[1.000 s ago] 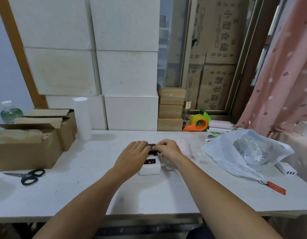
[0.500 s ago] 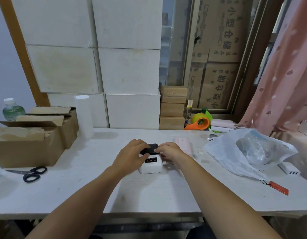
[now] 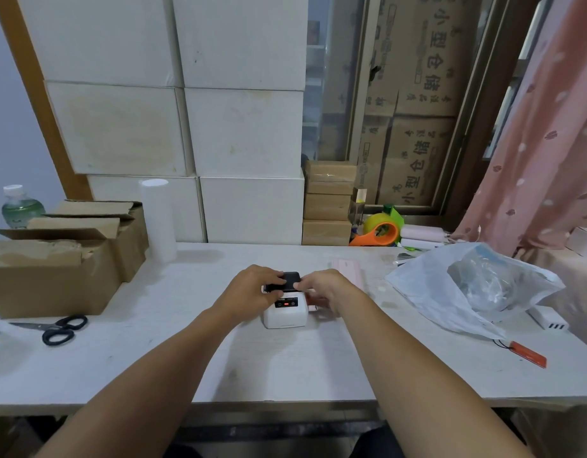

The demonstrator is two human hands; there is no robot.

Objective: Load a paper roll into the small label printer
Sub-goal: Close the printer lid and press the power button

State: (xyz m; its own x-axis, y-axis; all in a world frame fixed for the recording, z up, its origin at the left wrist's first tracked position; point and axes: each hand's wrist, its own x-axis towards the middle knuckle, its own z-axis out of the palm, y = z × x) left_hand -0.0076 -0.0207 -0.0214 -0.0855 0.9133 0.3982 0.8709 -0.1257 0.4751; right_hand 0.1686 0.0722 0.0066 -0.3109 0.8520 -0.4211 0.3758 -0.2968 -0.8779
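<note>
printer (image 3: 286, 314) | we pinch its black lid (image 3: 285, 281) with left hand (image 3: 252, 292) and right hand (image 3: 321, 289) | so it stays put

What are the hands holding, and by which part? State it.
Both the left hand and right hand grip the black lid atop the white label printer, fingertips at its left and right edges.

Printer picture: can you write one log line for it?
left hand: on black lid | right hand: on lid | printer: on table | red light on
</note>
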